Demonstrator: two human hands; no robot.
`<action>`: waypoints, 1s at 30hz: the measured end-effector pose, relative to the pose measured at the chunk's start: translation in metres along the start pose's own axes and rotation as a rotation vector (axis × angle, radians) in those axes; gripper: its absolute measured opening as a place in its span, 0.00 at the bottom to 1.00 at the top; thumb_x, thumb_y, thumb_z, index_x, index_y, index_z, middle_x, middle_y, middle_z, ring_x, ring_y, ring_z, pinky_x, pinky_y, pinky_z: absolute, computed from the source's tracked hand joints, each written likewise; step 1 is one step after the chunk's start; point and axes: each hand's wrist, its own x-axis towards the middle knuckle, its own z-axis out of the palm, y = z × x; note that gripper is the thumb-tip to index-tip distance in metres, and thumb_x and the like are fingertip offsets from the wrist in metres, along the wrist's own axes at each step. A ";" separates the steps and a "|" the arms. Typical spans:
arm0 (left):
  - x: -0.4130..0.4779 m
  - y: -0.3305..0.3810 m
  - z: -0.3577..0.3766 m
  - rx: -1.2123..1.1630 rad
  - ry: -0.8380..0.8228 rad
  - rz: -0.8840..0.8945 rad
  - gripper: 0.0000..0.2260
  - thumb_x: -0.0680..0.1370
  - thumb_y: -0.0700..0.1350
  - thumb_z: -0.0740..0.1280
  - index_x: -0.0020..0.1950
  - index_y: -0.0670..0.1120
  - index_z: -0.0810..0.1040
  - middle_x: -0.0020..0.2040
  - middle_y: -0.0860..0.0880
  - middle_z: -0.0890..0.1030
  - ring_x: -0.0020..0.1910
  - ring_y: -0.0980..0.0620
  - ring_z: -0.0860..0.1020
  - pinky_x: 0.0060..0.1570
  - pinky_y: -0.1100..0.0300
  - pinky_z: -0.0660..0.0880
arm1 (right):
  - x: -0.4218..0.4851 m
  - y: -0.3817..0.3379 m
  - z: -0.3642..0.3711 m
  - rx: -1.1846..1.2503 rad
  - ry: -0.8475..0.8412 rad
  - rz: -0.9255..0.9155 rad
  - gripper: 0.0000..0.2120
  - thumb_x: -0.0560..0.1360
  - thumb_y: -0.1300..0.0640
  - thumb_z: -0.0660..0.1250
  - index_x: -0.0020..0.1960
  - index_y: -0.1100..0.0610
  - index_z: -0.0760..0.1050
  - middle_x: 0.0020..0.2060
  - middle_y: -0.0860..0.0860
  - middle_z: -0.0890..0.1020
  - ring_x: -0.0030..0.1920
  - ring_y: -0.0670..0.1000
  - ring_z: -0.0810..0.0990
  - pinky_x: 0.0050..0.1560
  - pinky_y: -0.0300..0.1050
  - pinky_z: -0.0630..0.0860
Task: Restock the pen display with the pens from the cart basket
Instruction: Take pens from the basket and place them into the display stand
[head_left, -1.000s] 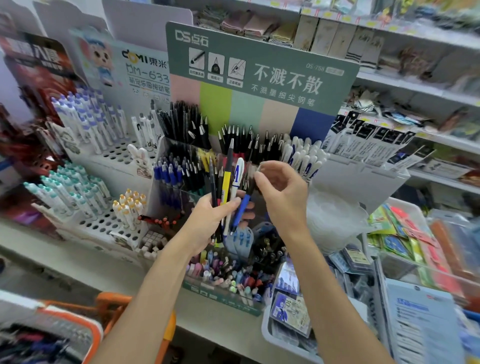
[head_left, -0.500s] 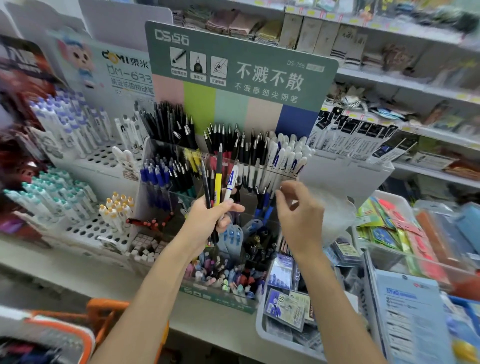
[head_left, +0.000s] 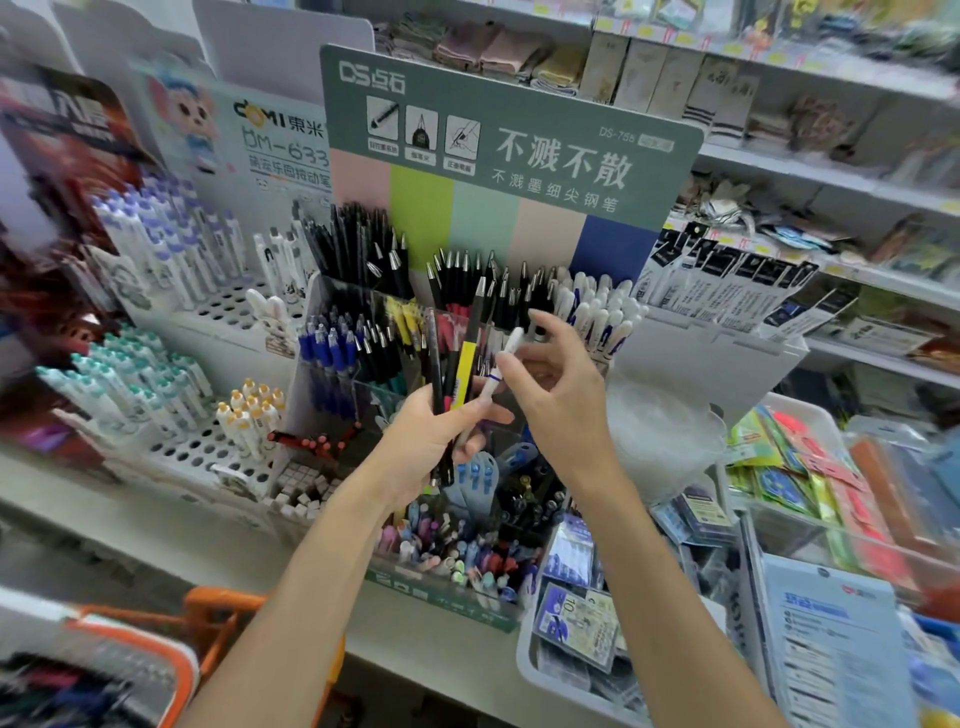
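Lowest in view and nearest the person, the cart basket (head_left: 130, 670) sits at the left edge with its orange rim; what lies in it is too blurred to make out. Both bare forearms reach up from there toward the counter.

The left hand (head_left: 431, 441) is curled firmly round a bunch of pens (head_left: 457, 379), held upright in front of the pen display (head_left: 447, 605): dark barrels and one with a yellow band among them. The right hand (head_left: 561, 395) meets it from the side, thumb and fingertips pinching a white pen (head_left: 503, 364) near its upper half, the other fingers loosely bent. That pen's lower end sits in the left hand's grip, so both hands have it at once.

The step in hand looks like sorting: one pen being picked from the bunch for its proper slot. Just behind the right hand, in the display's back row, stands a cluster of white pens (head_left: 597, 312), the likely home. Black pens (head_left: 467, 280) fill the row beside them and blue pens (head_left: 327, 353) stand lower left.

The next move calls for the left hand to ease its hold enough to let one pen slide free without loosening the rest, then a short reach back and right, tip down into a crowded compartment.

Behind rises a green sign (head_left: 509, 135).
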 end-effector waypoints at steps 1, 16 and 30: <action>0.001 0.002 0.002 -0.007 -0.024 0.005 0.08 0.82 0.41 0.64 0.60 0.43 0.77 0.46 0.43 0.84 0.28 0.53 0.70 0.27 0.65 0.68 | 0.002 -0.004 0.002 0.050 -0.004 -0.003 0.18 0.77 0.60 0.70 0.66 0.54 0.74 0.43 0.45 0.82 0.43 0.40 0.81 0.44 0.31 0.76; 0.021 0.014 0.013 -0.003 0.007 0.078 0.10 0.83 0.45 0.61 0.62 0.43 0.76 0.39 0.46 0.77 0.28 0.53 0.69 0.28 0.63 0.66 | 0.079 -0.036 -0.087 -0.108 0.619 -0.511 0.14 0.79 0.63 0.67 0.63 0.65 0.74 0.44 0.46 0.79 0.44 0.37 0.79 0.51 0.39 0.78; 0.027 0.014 0.015 0.009 -0.006 0.070 0.11 0.83 0.45 0.61 0.63 0.43 0.77 0.39 0.47 0.78 0.28 0.53 0.69 0.27 0.63 0.67 | 0.083 -0.024 -0.095 -0.095 0.437 -0.425 0.14 0.77 0.63 0.68 0.62 0.63 0.75 0.46 0.53 0.83 0.44 0.45 0.83 0.50 0.42 0.80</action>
